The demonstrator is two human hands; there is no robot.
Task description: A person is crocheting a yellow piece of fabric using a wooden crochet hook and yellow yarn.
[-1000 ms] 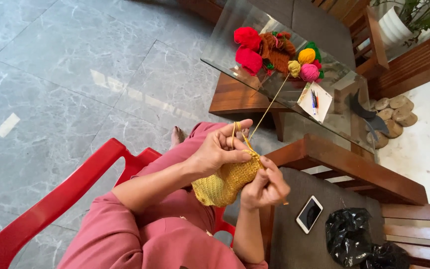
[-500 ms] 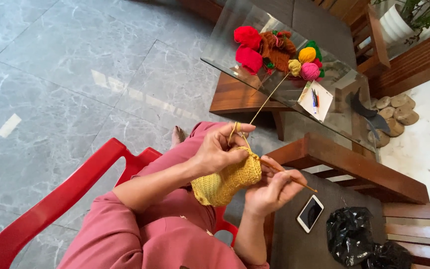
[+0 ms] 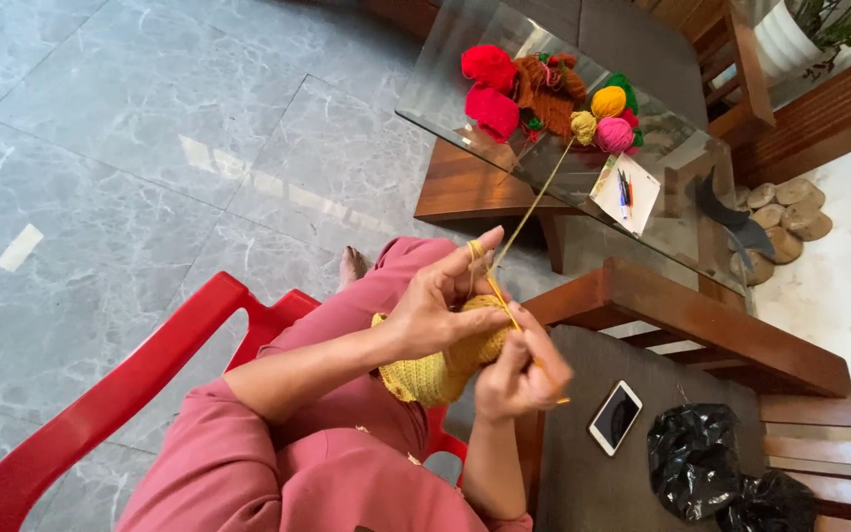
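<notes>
A single head-worn view looks steeply down from above, close over the fingers (image 3: 445, 286), which sit at the frame's centre. Beyond the fingers lies the glass tabletop (image 3: 445, 94); the grey floor (image 3: 130, 148) fills the left.

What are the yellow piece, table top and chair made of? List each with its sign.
Yellow piece: yarn, matte, looped stitches show.
Table top: likely glass, glossy; the floor shows through it.
Chair: probably moulded plastic, smooth red with a soft sheen.
</notes>
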